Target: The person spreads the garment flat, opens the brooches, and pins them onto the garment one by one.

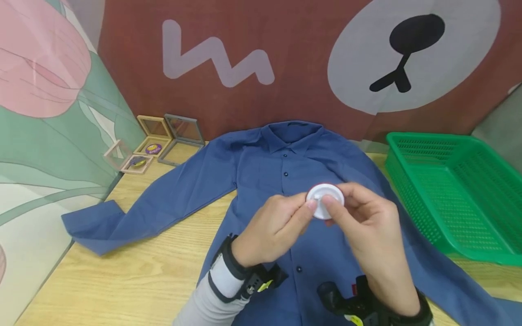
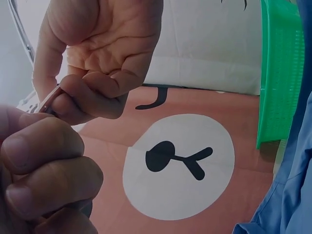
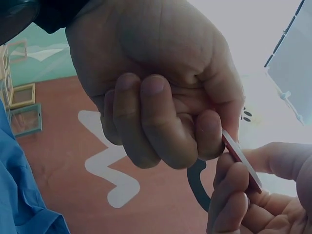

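Observation:
A round pin badge [image 1: 320, 211] is held up over the shirt front, its white back turned to the head camera and a thin red rim showing. My left hand [image 1: 272, 231] pinches its left edge between thumb and fingers. On the other side my right hand [image 1: 373, 233] grips the badge, thumb lying across the white back. Both wrist views show the badge edge-on [image 3: 243, 160] between the fingertips. Beneath lies a blue button-up shirt [image 1: 261, 199], spread out with its collar away from me. The badge's front face is hidden.
Several small display frames [image 1: 152, 136] stand open at the back left, two with badge-like items inside. A green plastic basket [image 1: 452, 253] sits at the right, beside a shirt sleeve. The wooden table [image 1: 134, 280] meets a brown patterned backdrop [image 1: 293, 59].

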`<state>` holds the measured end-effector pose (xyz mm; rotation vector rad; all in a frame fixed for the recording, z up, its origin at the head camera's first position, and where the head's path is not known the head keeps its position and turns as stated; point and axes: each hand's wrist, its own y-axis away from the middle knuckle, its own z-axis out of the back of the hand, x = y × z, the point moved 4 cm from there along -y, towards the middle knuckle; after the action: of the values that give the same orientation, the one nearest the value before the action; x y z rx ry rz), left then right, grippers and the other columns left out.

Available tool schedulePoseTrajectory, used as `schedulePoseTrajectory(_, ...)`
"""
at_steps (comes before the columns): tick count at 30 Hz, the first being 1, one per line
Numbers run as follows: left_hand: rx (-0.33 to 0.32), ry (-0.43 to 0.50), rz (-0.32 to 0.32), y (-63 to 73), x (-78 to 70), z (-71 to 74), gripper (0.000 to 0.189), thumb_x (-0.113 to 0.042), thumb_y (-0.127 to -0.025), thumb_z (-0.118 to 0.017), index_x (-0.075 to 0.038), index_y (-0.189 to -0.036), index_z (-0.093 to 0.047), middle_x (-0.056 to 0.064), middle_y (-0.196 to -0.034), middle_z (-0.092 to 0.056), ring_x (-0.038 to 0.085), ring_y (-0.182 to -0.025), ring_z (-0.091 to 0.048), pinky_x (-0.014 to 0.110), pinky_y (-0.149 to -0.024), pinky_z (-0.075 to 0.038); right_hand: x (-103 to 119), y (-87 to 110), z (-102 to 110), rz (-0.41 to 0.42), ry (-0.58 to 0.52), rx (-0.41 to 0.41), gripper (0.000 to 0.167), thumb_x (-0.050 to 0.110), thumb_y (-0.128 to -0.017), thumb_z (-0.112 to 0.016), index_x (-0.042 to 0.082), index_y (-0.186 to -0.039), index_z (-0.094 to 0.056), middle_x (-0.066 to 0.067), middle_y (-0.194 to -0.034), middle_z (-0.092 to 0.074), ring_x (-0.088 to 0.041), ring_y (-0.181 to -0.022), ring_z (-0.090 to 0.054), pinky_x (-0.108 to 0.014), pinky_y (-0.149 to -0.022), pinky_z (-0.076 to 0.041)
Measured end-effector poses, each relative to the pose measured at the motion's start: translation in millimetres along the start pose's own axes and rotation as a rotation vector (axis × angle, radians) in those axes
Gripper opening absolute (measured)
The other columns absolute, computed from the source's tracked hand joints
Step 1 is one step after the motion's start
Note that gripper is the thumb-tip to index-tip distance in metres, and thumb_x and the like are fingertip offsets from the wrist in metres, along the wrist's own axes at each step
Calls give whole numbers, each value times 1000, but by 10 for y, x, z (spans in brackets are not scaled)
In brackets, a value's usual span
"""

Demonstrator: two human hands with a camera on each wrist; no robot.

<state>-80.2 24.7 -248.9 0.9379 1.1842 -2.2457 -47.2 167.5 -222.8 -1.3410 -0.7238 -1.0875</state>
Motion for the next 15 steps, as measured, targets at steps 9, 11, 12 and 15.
schedulePoseTrajectory(9, 7, -75, -36, -8, -6, 71, 29, -11, -103, -46, -10, -76, -54, -4, -55, -41, -2, -47, -33, 17, -44, -27, -100, -32, 42, -84, -115, 111, 11, 0, -94, -64, -1, -103, -71, -6, -89, -75, -18, -73, -66, -27, -67, -57)
schedulePoseTrajectory(11, 21, -77, -47, 0, -10, 115, 24, -13, -102, -50, -10, -79, -57, -5, -57, -42, -2, -48, -33, 17, -45, -28, -134, -43, 43, -102, -143, 136, 12, 1, -96, -62, 0, -104, -70, -5, -91, -74, -18, -74, -65, -27, -68, -56)
schedulePoseTrajectory(12, 14, -80, -64, 6, -14, 150, 21, -13, -100, -55, -11, -79, -57, -5, -58, -42, -2, -49, -34, 17, -46, -29, -152, -48, 41, -107, -165, 148, 13, 1, -96, -61, 0, -105, -70, -5, -91, -74, -18, -74, -65, -27, -69, -56)
schedulePoseTrajectory(15, -45, -69, -126, 34, -19, 305, 14, -12, -88, -74, -11, -86, -60, -5, -65, -50, 2, -63, -45, 19, -60, -41, -211, -68, 25, -117, -245, 187, 16, 1, -99, -56, 1, -106, -70, -4, -92, -73, -17, -75, -65, -27, -70, -56)
